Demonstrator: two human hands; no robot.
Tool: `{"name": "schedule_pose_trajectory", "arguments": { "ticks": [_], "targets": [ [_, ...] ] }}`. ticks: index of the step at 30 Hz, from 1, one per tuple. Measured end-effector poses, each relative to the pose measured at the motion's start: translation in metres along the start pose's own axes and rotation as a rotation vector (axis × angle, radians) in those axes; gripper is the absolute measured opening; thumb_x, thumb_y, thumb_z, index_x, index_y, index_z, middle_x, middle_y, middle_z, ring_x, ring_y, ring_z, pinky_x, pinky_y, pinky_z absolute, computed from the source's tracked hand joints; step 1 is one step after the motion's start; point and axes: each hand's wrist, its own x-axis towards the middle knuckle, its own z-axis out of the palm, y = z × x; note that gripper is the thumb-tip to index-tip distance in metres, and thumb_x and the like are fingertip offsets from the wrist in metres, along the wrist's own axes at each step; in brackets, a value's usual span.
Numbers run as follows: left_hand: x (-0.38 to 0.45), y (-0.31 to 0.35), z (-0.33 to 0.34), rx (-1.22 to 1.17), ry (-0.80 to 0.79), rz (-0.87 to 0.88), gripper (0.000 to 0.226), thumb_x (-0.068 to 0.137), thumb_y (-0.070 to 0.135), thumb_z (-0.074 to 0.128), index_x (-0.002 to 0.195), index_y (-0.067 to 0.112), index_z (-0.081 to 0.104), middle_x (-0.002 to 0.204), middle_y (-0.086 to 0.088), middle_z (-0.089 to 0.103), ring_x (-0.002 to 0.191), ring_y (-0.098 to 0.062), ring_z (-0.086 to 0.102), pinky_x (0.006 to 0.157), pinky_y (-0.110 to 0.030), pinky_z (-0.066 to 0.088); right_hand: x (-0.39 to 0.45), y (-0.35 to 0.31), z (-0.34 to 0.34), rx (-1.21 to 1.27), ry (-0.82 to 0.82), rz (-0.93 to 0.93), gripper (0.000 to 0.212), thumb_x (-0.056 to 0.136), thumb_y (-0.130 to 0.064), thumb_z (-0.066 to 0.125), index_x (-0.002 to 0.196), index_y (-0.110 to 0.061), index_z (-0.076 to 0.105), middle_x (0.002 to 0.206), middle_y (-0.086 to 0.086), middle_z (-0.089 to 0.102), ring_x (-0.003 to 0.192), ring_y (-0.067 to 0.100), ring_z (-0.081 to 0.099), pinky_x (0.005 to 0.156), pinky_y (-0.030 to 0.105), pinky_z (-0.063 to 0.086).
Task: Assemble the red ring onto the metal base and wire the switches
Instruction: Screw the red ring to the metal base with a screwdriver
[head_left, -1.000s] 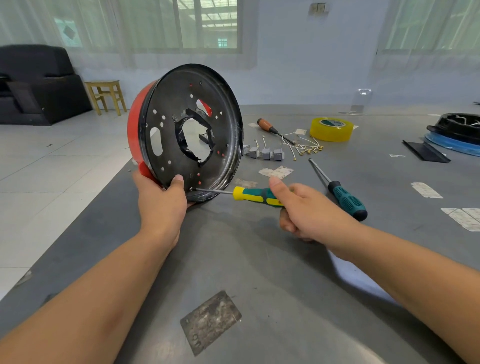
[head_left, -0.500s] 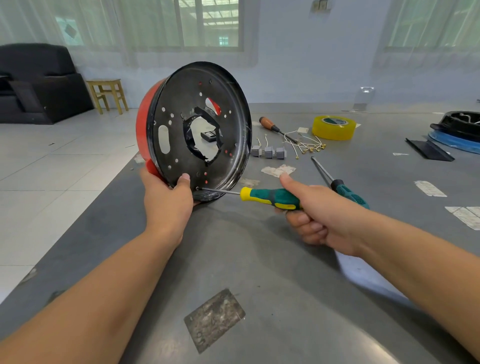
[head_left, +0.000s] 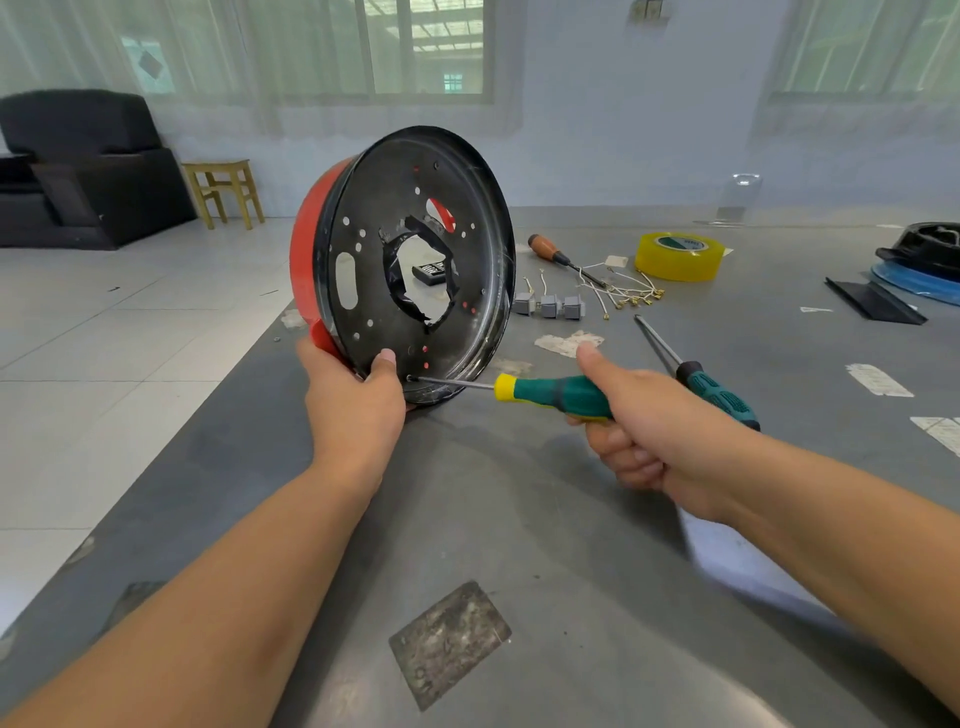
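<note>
standing more upright on the table (head_left: 519, 519) than a second ago, metal base (head_left: 415, 260) with red ring (head_left: 306, 249) behind gives squarer screw access; left hand (head_left: 353, 400) grips its lower rim, right hand (head_left: 644, 415) clenches green screwdriver (head_left: 550, 393), tip at the bottom hole.

The round black perforated metal base (head_left: 415, 291) stands on edge on the grey counter (head_left: 519, 519), tilted, a jagged hole at its centre. The glossy red plastic ring (head_left: 306, 249) sits behind its rim. Three small grey switches (head_left: 550, 306) with white wires lie beside it.
</note>
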Motion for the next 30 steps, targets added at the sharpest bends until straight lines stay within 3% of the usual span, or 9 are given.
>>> {"name": "schedule_pose_trajectory", "arguments": {
  "ticks": [5, 8, 11, 13, 15, 21, 24, 27, 30],
  "targets": [
    [-0.001, 0.001, 0.0, 0.01, 0.01, 0.001, 0.043, 0.081, 0.035, 0.061, 0.091, 0.07, 0.039, 0.105, 0.023, 0.064, 0.107, -0.02, 0.07, 0.097, -0.055, 0.058, 0.005, 0.007, -0.017, -0.792, 0.196, -0.731, 0.033, 0.096, -0.065, 0.042, 0.109, -0.035, 0.038, 0.077, -0.01, 0.061, 0.053, 0.007, 0.055, 0.051, 0.022, 0.037],
    [-0.001, 0.0, 0.0, 0.025, 0.0, -0.005, 0.05, 0.081, 0.035, 0.062, 0.085, 0.078, 0.038, 0.105, 0.023, 0.063, 0.108, -0.022, 0.069, 0.098, -0.055, 0.058, 0.007, 0.008, -0.021, -1.141, 0.32, -1.039, 0.042, 0.099, -0.063, 0.027, 0.112, -0.03, 0.05, 0.08, -0.016, 0.056, 0.056, 0.001, 0.044, 0.051, 0.02, 0.031],
    [0.0, -0.001, 0.001, 0.028, -0.009, -0.007, 0.053, 0.08, 0.033, 0.063, 0.084, 0.079, 0.038, 0.105, 0.023, 0.064, 0.109, -0.023, 0.069, 0.098, -0.056, 0.058, 0.0, 0.007, -0.001, -0.637, 0.262, -0.709, 0.038, 0.102, -0.058, 0.036, 0.099, -0.028, 0.058, 0.064, -0.011, 0.061, 0.058, 0.013, 0.057, 0.051, 0.031, 0.042],
    [0.001, -0.002, 0.001, 0.029, -0.009, -0.014, 0.052, 0.08, 0.033, 0.063, 0.084, 0.079, 0.039, 0.105, 0.023, 0.064, 0.11, -0.024, 0.069, 0.097, -0.056, 0.058, 0.0, 0.001, 0.006, 0.037, 0.051, -0.146, 0.037, 0.101, -0.056, 0.046, 0.1, -0.022, 0.06, 0.05, -0.009, 0.045, 0.042, 0.013, 0.041, 0.041, 0.024, 0.029],
    [0.002, -0.003, 0.002, 0.028, -0.004, -0.017, 0.052, 0.08, 0.033, 0.063, 0.084, 0.079, 0.039, 0.1, 0.027, 0.066, 0.108, -0.022, 0.069, 0.097, -0.056, 0.058, 0.0, -0.002, 0.002, 0.35, -0.097, 0.097, 0.037, 0.099, -0.056, 0.054, 0.107, -0.019, 0.057, 0.054, -0.005, 0.036, 0.043, 0.008, 0.023, 0.037, 0.018, 0.018],
    [0.001, -0.001, 0.003, -0.005, -0.017, -0.026, 0.05, 0.079, 0.033, 0.064, 0.092, 0.074, 0.039, 0.106, 0.027, 0.061, 0.11, -0.019, 0.068, 0.098, -0.055, 0.058, 0.006, -0.001, -0.02, -0.605, 0.063, -0.726, 0.022, 0.097, -0.043, 0.06, 0.105, -0.03, 0.045, 0.074, -0.015, 0.065, 0.054, 0.011, 0.052, 0.049, 0.023, 0.039],
    [0.003, -0.002, 0.003, -0.03, -0.035, -0.031, 0.049, 0.077, 0.03, 0.066, 0.105, 0.061, 0.042, 0.109, 0.028, 0.063, 0.114, -0.018, 0.067, 0.097, -0.055, 0.059, 0.006, 0.008, -0.026, -1.093, 0.223, -1.119, 0.029, 0.1, -0.049, 0.046, 0.108, -0.022, 0.051, 0.077, -0.011, 0.059, 0.055, 0.012, 0.047, 0.054, 0.027, 0.037],
    [0.005, -0.003, 0.003, -0.038, -0.073, -0.029, 0.051, 0.076, 0.027, 0.069, 0.102, 0.064, 0.045, 0.103, 0.034, 0.067, 0.115, -0.018, 0.068, 0.095, -0.054, 0.06, 0.0, 0.009, -0.011, -0.818, 0.265, -0.985, 0.028, 0.102, -0.05, 0.045, 0.101, -0.023, 0.054, 0.073, -0.006, 0.064, 0.056, 0.014, 0.054, 0.052, 0.029, 0.044],
    [0.005, -0.003, 0.003, -0.043, -0.076, -0.028, 0.054, 0.076, 0.027, 0.069, 0.116, 0.056, 0.048, 0.106, 0.033, 0.068, 0.118, -0.019, 0.067, 0.097, -0.054, 0.059, 0.0, 0.0, 0.004, 0.046, 0.066, -0.235, 0.024, 0.102, -0.044, 0.05, 0.099, -0.02, 0.053, 0.06, 0.0, 0.057, 0.039, 0.013, 0.04, 0.039, 0.025, 0.034]
  ]
}}
